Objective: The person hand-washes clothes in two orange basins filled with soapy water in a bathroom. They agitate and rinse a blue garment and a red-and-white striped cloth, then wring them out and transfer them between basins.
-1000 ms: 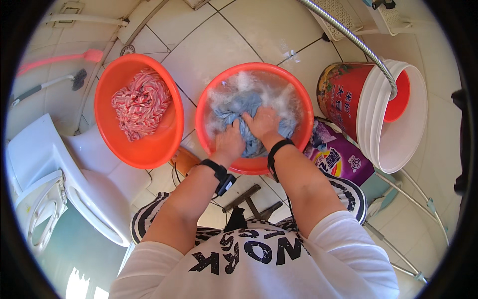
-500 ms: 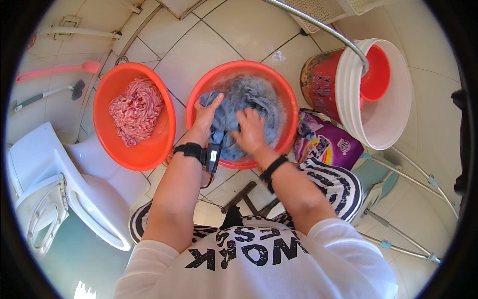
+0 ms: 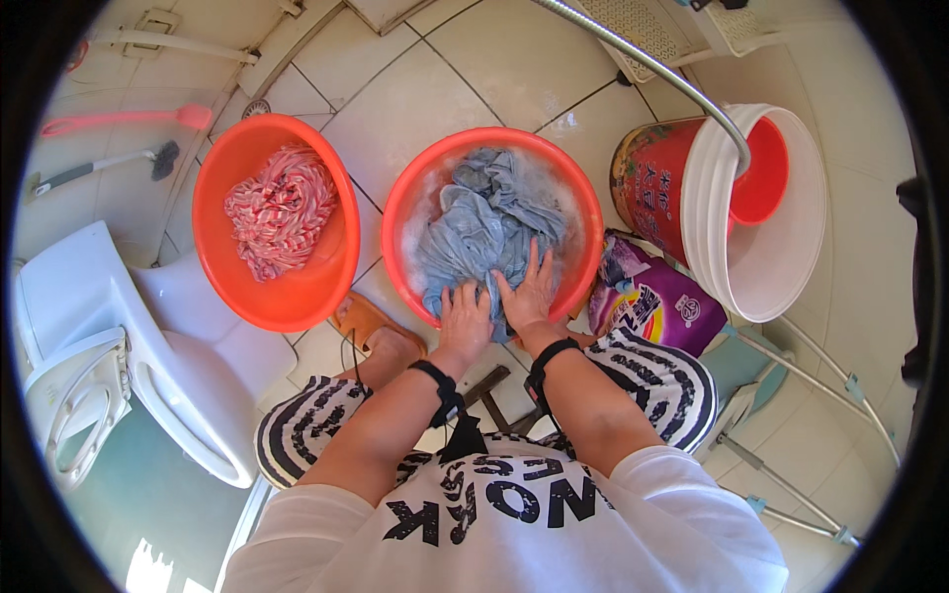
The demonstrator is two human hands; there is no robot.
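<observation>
A wet grey-blue garment (image 3: 473,225) lies bunched in sudsy water in the middle orange-red basin (image 3: 594,212). At the basin's near edge, my left hand (image 3: 465,321) rests on the garment with its fingers stretched forward. Just to its right, my right hand (image 3: 530,290) presses on the cloth, fingers spread. Between the two hands a fold of the garment hangs toward the near rim. The garment's underside is hidden. Black bands circle both my wrists.
An orange basin (image 3: 205,232) with a twisted red-and-white striped cloth (image 3: 282,212) stands left, near a white toilet (image 3: 188,395). On the right are a purple detergent bag (image 3: 672,306), a tipped white bucket (image 3: 697,217) with a red tub (image 3: 766,183) inside, and a metal hose (image 3: 652,64).
Both hands have come back toward the near rim. The garment is more spread out, and a part of it now reaches that rim. The view has shifted slightly.
</observation>
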